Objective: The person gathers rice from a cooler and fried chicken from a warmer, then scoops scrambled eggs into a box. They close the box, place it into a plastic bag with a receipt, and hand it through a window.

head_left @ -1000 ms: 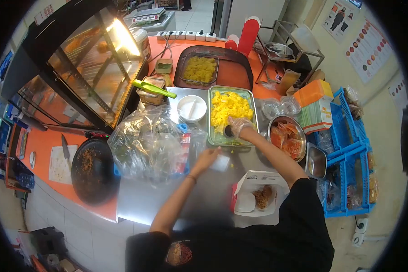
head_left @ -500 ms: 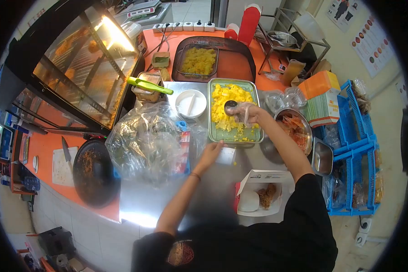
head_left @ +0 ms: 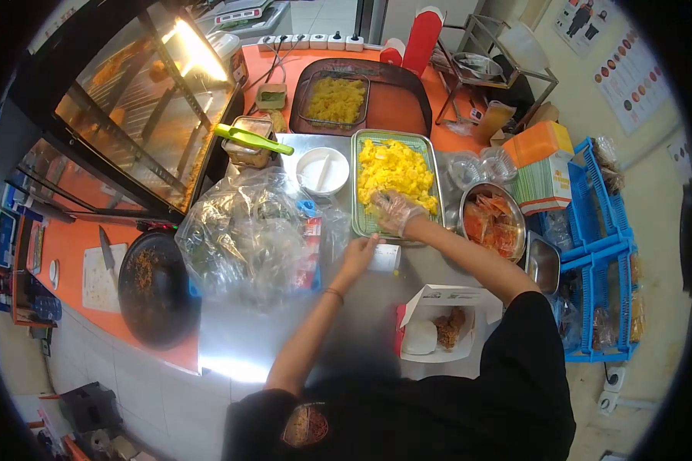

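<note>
At the tray (head_left: 353, 184), handle yellow food (head_left: 393, 164) gently with right hand (head_left: 397, 213); brace with left hand (head_left: 358, 254). Cannot tell either grasp.

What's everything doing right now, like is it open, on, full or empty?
Takeaway box: open, fried food inside
Warmer light: on
Green-rimmed tray: partly filled with yellow food
Steel bowl: holding orange-red pieces
Small steel pan: looks empty
Black pan: brown crumbs inside
Knife: lying on the cutting board
Right hand: gloved, at the yellow food
Left hand: bare
</note>
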The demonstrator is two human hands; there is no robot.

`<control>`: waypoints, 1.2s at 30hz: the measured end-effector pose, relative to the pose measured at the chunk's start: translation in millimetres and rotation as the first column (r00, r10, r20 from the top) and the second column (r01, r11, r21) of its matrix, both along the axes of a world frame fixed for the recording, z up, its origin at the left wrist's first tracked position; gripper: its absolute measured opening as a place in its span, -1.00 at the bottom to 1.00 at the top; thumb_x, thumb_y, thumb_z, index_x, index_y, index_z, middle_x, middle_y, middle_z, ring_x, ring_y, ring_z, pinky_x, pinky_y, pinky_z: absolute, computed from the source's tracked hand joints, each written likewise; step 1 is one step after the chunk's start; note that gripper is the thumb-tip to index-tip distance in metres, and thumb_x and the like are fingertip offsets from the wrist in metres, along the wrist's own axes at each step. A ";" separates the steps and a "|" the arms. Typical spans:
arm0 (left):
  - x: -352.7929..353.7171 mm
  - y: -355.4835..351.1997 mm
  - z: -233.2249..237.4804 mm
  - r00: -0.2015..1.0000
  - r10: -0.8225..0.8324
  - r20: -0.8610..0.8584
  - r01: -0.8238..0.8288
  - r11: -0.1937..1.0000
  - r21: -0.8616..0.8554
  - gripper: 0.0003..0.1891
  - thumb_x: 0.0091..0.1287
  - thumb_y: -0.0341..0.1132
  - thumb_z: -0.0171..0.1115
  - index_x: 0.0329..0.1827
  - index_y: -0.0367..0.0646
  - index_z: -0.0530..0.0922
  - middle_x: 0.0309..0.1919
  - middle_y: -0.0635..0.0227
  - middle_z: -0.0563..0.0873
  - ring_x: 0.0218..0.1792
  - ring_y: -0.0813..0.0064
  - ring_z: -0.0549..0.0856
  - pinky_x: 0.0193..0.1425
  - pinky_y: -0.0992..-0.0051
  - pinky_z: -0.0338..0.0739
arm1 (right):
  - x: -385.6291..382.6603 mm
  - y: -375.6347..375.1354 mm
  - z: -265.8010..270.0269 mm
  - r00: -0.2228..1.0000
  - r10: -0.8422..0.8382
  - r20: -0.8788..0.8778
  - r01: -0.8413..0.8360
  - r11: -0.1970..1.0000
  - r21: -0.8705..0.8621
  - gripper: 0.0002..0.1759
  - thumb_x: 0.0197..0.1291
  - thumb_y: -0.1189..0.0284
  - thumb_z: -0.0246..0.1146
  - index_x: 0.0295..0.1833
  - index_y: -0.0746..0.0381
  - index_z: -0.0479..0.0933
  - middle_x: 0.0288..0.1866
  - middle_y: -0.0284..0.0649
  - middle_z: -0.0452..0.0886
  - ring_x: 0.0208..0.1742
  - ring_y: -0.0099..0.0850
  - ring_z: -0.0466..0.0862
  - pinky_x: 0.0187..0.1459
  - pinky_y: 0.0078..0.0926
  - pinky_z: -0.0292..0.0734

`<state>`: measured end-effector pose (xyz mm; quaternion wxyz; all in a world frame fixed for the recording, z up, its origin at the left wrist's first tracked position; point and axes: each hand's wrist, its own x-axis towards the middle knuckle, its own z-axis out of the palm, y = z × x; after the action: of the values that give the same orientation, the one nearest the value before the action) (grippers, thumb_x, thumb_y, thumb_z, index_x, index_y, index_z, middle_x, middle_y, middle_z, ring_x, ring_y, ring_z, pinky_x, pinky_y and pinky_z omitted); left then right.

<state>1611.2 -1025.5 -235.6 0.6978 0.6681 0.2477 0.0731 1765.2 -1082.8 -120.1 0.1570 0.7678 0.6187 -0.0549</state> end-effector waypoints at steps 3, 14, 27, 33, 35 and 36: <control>2.5 0.5 -1.5 1.000 0.016 0.012 -0.016 0.998 -0.063 -0.50 0.49 0.01 0.02 -0.03 -0.34 0.65 -0.36 0.36 0.71 -0.38 0.65 0.61 -0.29 0.57 0.49 | 12.4 -8.9 -43.0 0.961 -0.159 -0.228 0.173 0.984 0.046 -0.46 0.30 0.22 0.11 0.40 -0.05 0.32 0.43 -0.07 0.26 0.24 -0.04 0.48 0.22 -0.20 0.47; -54.0 -16.1 49.8 0.995 -0.098 0.003 0.096 0.981 0.168 -0.51 0.44 0.04 0.08 -0.04 -0.29 0.65 -0.31 0.21 0.73 -0.27 0.51 0.63 -0.16 0.46 0.52 | 51.3 -38.6 15.4 0.187 -0.042 -0.981 0.760 0.639 0.118 -0.57 0.16 0.14 0.39 0.07 0.09 0.52 -0.21 -0.30 0.63 -0.35 -0.57 0.59 -0.28 -0.58 0.48; -170.3 -140.4 72.3 0.970 -0.218 -0.108 0.242 0.896 0.373 -0.33 0.29 0.00 0.30 0.34 -0.26 0.38 0.15 -0.10 0.53 0.17 0.11 0.55 0.24 0.27 0.43 | -169.3 -266.2 18.2 0.751 -0.427 -0.503 0.655 0.583 0.481 -0.52 0.09 0.09 0.38 0.10 0.04 0.59 -0.13 -0.22 0.54 -0.05 -0.25 0.62 0.02 -0.29 0.52; -166.2 -159.2 79.4 0.977 -0.175 -0.124 0.213 0.871 0.444 -0.16 0.16 -0.02 0.41 0.43 -0.23 0.25 0.19 -0.13 0.44 0.22 0.03 0.50 0.29 0.22 0.39 | -222.4 -264.9 -4.4 0.779 -0.379 -0.499 0.610 0.642 0.465 -0.40 -0.06 0.17 0.40 0.17 0.01 0.53 0.06 -0.01 0.39 0.01 -0.03 0.58 -0.05 -0.08 0.53; -165.1 -165.7 75.4 0.976 -0.170 -0.134 0.214 0.843 0.494 -0.14 0.14 -0.06 0.43 0.44 -0.22 0.22 0.20 -0.13 0.43 0.22 0.04 0.49 0.30 0.23 0.38 | -213.0 -266.1 -9.5 0.807 -0.369 -0.462 0.579 0.653 0.488 -0.36 -0.09 0.13 0.42 0.19 0.01 0.51 0.06 0.00 0.38 -0.03 -0.02 0.58 -0.06 -0.09 0.53; -163.2 -167.8 73.5 0.984 -0.151 -0.095 0.179 0.856 0.486 -0.14 0.13 -0.10 0.42 0.44 -0.21 0.21 0.21 -0.12 0.43 0.23 0.04 0.49 0.30 0.24 0.38 | -208.7 -266.2 -10.3 0.835 -0.359 -0.417 0.542 0.668 0.510 -0.31 -0.12 0.09 0.44 0.20 0.02 0.48 0.06 0.00 0.36 -0.07 -0.01 0.58 -0.06 -0.09 0.53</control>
<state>1447.9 -1193.3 -162.2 0.5013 0.8442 0.1814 0.0558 1556.5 -1348.9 -130.4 -0.2073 0.8898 0.4065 0.0016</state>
